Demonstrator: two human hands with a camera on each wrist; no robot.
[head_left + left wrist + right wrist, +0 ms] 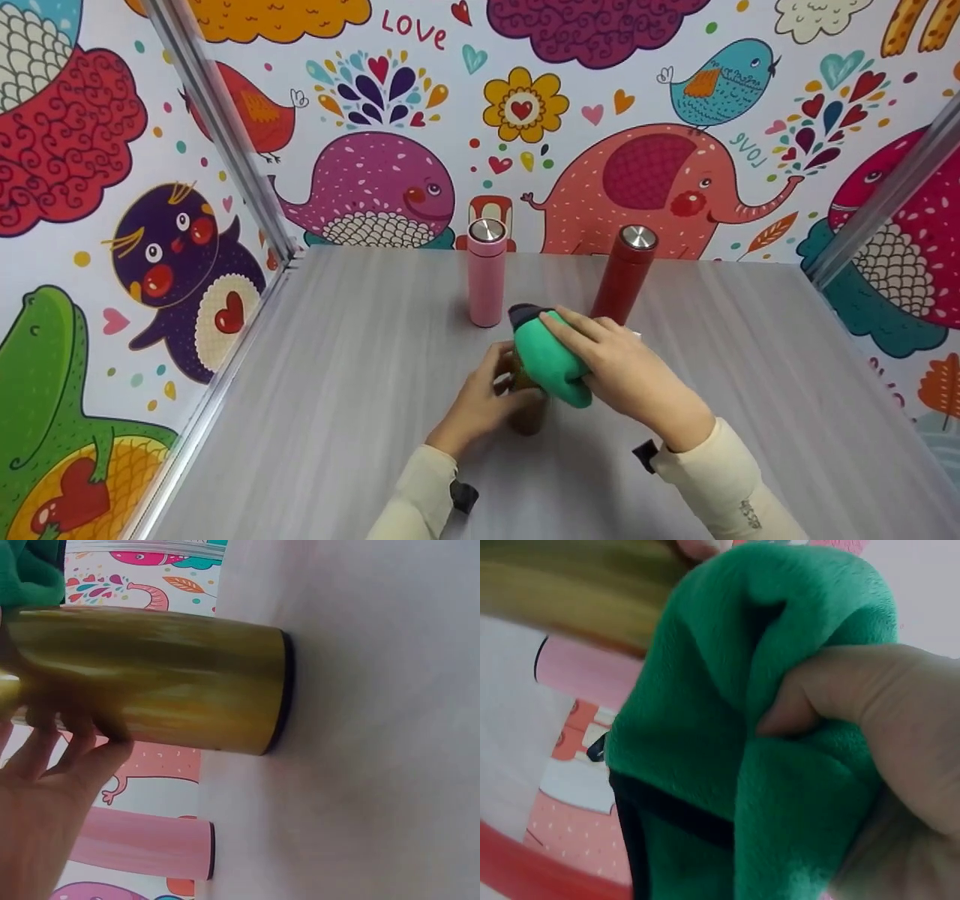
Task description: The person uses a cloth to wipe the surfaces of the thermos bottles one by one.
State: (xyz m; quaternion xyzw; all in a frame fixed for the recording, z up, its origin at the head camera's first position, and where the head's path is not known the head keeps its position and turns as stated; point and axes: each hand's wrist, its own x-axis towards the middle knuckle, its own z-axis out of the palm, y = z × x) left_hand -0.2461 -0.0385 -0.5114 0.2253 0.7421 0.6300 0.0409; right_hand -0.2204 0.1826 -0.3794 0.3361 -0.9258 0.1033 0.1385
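Observation:
A shiny gold flask with a black base rim stands upright on the table in front of the person. My left hand holds it from the left, fingers and thumb curved around its side. Over the flask's upper part lies a green cloth with a dark border, so the flask's top is hidden. My right hand grips the bunched cloth; in the right wrist view the thumb presses into its folds.
Behind the hands stand a pink flask and, to its right, a red flask, both with silver-topped lids. The grey table ends at walls printed with cartoon animals, with metal frame posts at the corners.

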